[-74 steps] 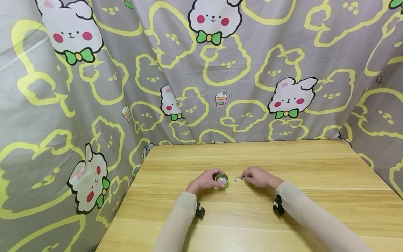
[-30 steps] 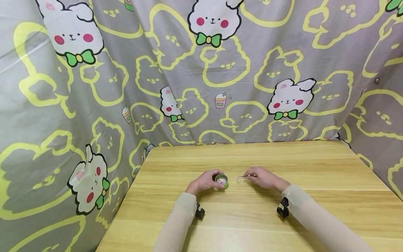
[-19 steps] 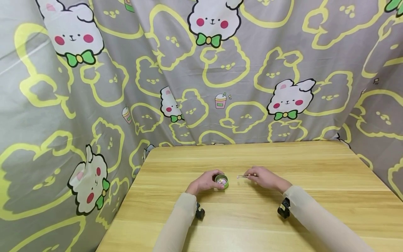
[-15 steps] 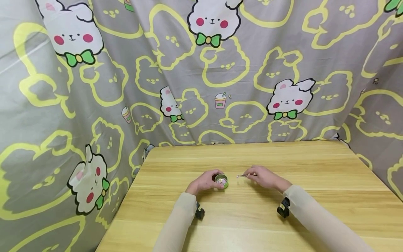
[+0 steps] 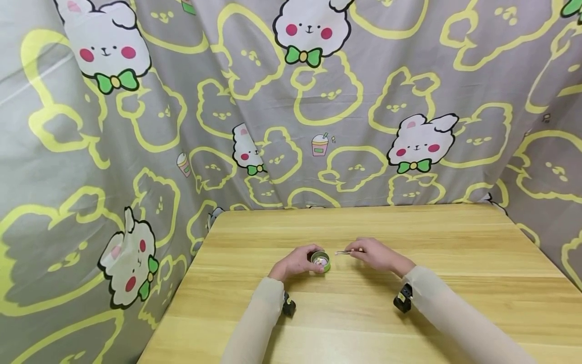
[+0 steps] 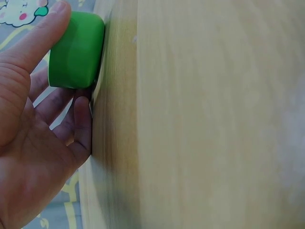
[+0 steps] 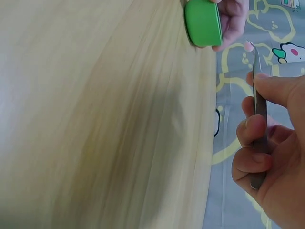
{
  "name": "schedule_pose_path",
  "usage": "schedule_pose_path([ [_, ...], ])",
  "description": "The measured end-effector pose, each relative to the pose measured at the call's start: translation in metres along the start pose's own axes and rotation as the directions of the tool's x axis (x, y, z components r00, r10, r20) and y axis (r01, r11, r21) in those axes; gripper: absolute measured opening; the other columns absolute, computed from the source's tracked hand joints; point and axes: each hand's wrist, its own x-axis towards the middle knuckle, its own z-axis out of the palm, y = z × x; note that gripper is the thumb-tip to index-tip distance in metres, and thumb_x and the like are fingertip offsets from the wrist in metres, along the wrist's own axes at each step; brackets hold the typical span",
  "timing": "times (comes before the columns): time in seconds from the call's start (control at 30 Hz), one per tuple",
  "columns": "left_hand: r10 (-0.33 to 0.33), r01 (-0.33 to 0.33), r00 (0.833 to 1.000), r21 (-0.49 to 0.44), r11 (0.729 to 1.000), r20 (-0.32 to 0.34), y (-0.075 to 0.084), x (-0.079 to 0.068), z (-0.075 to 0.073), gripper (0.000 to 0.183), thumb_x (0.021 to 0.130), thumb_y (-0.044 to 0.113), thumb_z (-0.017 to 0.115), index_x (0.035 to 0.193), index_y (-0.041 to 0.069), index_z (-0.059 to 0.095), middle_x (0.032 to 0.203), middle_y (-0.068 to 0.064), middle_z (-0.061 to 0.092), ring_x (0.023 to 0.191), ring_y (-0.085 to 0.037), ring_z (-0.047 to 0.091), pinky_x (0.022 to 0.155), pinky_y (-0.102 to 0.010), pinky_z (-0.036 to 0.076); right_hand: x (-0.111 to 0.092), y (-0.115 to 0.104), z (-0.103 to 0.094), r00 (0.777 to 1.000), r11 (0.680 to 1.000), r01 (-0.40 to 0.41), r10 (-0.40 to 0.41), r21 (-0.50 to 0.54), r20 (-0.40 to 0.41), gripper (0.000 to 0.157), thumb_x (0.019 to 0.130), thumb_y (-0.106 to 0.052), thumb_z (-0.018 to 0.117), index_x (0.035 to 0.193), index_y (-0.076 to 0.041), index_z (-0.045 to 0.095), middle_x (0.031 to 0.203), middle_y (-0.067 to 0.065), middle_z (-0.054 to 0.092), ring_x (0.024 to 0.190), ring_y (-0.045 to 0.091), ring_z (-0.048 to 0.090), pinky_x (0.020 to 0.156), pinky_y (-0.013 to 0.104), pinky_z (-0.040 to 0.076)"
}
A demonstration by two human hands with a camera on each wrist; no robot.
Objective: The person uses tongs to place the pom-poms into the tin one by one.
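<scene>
My left hand [image 5: 296, 261] grips a small round green tin [image 5: 327, 266] between thumb and fingers, and the tin stands on the table. Its open top shows small pale pink and white pieces [image 5: 321, 262], too small to tell apart. In the left wrist view, the thumb lies against the wall of the tin [image 6: 78, 52]. To the right of the tin, my right hand [image 5: 374, 254] holds metal tweezers [image 7: 259, 107] with curled fingers, raised over the table. A tiny pink bead-like piece [image 7: 249, 46] sits at their bent tips, apart from the tin.
A wooden table [image 5: 282, 227] with light grain lies under both hands. Behind it and on both sides hangs a grey curtain [image 5: 327, 106] with yellow outlines and white cartoon animals. Black wrist cameras [image 5: 288, 305] are strapped at both sleeves.
Over the last half second my right hand has moved left with the tweezers, closer to the tin, after drifting right earlier. My left hand and the tin have stayed in place.
</scene>
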Motion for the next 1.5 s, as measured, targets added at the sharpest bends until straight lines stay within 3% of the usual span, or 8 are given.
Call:
schedule_pose_path([
  [0.3, 0.024, -0.025, 1.0, 0.019, 1.0, 0.008, -0.001, 0.003, -0.002, 0.047, 0.079, 0.023, 0.078, 0.121, 0.015, 0.058, 0.106, 0.003, 0.06, 0.096, -0.011, 0.055, 0.085, -0.028, 0.043, 0.012, -0.008, 0.005, 0.997, 0.997, 0.08, -0.08, -0.015, -0.022, 0.018, 0.095, -0.013, 0.057, 0.107, -0.01, 0.07, 0.089, -0.004, 0.059, 0.075, 0.008, 0.051, 0.064, 0.028, 0.042],
  [0.63, 0.018, -0.018, 1.0, 0.024, 1.0, 0.007, -0.003, 0.003, -0.002, 0.046, 0.079, 0.022, 0.078, 0.121, 0.016, 0.058, 0.105, 0.006, 0.06, 0.096, -0.01, 0.054, 0.085, -0.027, 0.043, 0.02, -0.011, 0.017, 0.997, 0.997, 0.082, -0.082, -0.011, 0.002, 0.019, 0.094, -0.014, 0.057, 0.108, -0.011, 0.07, 0.095, -0.003, 0.062, 0.083, 0.012, 0.055, 0.072, 0.032, 0.045],
  [0.9, 0.01, -0.01, 1.0, 0.042, 0.999, 0.006, -0.002, 0.003, -0.002, 0.048, 0.079, 0.024, 0.078, 0.122, 0.017, 0.058, 0.106, 0.007, 0.059, 0.097, -0.009, 0.054, 0.086, -0.027, 0.042, 0.025, -0.01, 0.021, 0.999, 1.0, 0.022, -0.022, 0.0, 0.048, 0.019, 0.095, -0.015, 0.056, 0.109, -0.012, 0.069, 0.089, -0.006, 0.057, 0.075, 0.009, 0.05, 0.067, 0.029, 0.042],
  [1.5, -0.003, 0.003, 1.0, 0.044, 0.999, 0.004, 0.0, 0.004, -0.001, 0.05, 0.08, 0.023, 0.078, 0.125, 0.014, 0.057, 0.111, 0.002, 0.06, 0.1, -0.014, 0.055, 0.088, -0.03, 0.042, 0.032, -0.005, 0.024, 0.997, 1.0, -0.006, 0.007, -0.015, 0.077, 0.02, 0.094, -0.016, 0.058, 0.109, -0.012, 0.069, 0.091, -0.005, 0.059, 0.076, 0.009, 0.051, 0.067, 0.029, 0.042],
])
